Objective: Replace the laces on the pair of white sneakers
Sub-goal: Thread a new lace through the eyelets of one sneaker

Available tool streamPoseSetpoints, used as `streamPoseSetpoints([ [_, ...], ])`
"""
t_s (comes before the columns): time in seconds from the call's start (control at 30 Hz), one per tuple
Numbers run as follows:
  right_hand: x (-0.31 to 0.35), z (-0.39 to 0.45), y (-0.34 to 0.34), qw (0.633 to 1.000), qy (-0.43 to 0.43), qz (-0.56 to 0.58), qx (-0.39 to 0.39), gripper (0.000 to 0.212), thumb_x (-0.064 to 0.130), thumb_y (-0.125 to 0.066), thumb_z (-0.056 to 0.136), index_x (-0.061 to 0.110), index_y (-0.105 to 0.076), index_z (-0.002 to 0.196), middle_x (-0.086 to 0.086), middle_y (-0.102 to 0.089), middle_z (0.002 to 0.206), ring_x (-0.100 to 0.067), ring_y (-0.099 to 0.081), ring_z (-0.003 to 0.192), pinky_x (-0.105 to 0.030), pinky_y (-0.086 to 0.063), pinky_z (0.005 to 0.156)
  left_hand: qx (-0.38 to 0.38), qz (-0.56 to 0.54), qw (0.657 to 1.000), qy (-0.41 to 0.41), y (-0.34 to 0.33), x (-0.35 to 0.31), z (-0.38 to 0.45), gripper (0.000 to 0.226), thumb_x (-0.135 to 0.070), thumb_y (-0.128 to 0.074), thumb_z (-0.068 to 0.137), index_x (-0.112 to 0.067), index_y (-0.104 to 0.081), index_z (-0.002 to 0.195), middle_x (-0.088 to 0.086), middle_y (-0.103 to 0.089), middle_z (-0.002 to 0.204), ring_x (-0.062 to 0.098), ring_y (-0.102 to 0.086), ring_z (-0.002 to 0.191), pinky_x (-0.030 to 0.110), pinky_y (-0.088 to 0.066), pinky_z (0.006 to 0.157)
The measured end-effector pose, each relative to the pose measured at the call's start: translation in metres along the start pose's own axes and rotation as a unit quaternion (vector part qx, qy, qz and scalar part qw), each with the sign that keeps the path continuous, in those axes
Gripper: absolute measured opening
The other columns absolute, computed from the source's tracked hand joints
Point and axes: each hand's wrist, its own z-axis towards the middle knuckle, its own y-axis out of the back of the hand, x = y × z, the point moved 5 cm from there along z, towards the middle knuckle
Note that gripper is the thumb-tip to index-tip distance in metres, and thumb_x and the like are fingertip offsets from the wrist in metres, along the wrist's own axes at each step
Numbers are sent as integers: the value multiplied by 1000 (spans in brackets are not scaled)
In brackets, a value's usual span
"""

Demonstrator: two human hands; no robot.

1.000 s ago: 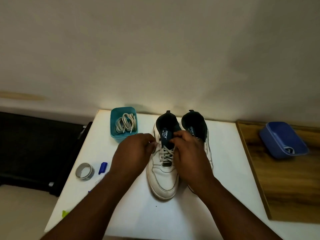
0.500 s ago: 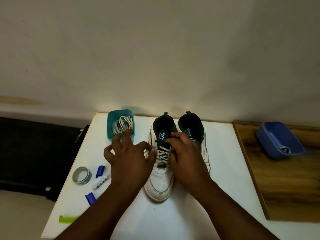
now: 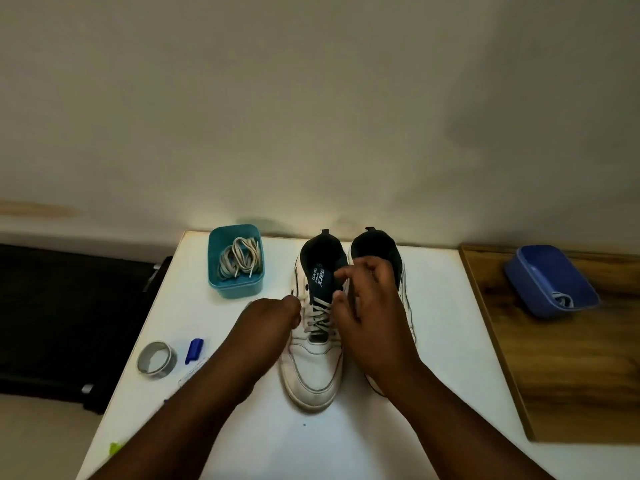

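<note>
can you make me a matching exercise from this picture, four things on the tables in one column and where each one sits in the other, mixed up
Things:
1. teal box
2. blue tub
3. roll of grey tape
4. laced sneaker

Places:
A. on the wooden surface at the far right
B. between the left hand and the right hand
C. near the left edge of the white table, beside a blue cap
D. at the back of the white table, left of the sneakers, with loose laces inside

Pairs: 1-D, 2-A, 3-C, 4-B
</note>
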Motion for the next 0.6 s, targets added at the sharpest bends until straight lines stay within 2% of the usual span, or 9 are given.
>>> streamPoseSetpoints([
  [0.03,2,1,1,1000,0,22,6,16,35,-61,97,28,-62,111,10,-46,127,-8,-56,110,-31,-53,87,39,-100,994,17,-2,-4,-7,34,-35,-49,98,-16,-59,71,13,-72,94,29,-65,95,37,-41,82],
  [0.13,15,-4,-3,990,24,101,91,36,59,-48,98,25,-61,95,11,-52,101,-7,-58,91,-24,-47,73,96,-296,950,-5,-6,-14,-16,41,-33,-48,102,-19,-59,65,8,-74,92,22,-70,94,42,-43,88],
  [0.17,19,-8,-7,983,36,119,132,38,61,-47,98,26,-61,94,10,-54,97,-8,-59,89,-26,-48,72,100,-352,931,-17,-7,-16,-15,41,-32,-48,103,-19,-63,67,8,-72,93,21,-68,92,41,-44,88],
  [0.23,24,-16,-16,969,44,121,211,28,58,-53,98,31,-62,98,12,-58,94,-7,-61,86,-25,-49,70,98,-433,896,-27,-8,-18,-13,38,-32,-46,105,-18,-67,76,7,-68,94,20,-62,90,40,-47,87],
  [0.3,21,-21,-22,963,32,105,246,16,47,-60,99,32,-63,104,13,-65,91,-7,-63,82,-28,-51,69,75,-471,879,-11,-6,-13,-7,34,-34,-45,106,-17,-66,86,5,-68,94,20,-61,91,39,-48,88],
  [0.37,17,-22,-21,965,19,108,237,8,39,-61,100,32,-63,104,9,-69,89,-10,-65,79,-40,-54,71,59,-503,862,24,-7,-7,-3,32,-36,-46,106,-18,-66,89,4,-68,94,20,-61,91,37,-47,89],
  [0.5,17,-22,-22,957,-22,155,245,18,37,-72,94,33,-63,109,8,-71,94,-10,-68,83,-39,-57,77,44,-573,814,83,-12,-2,-3,28,-32,-46,105,-15,-64,93,5,-68,86,22,-65,89,35,-52,91],
  [0.6,13,-22,-24,926,-78,227,291,21,27,-70,97,30,-63,117,0,-76,96,-13,-72,91,-38,-58,84,31,-600,795,86,-11,-1,0,28,-30,-47,106,-13,-64,93,7,-68,85,25,-67,95,39,-53,97],
])
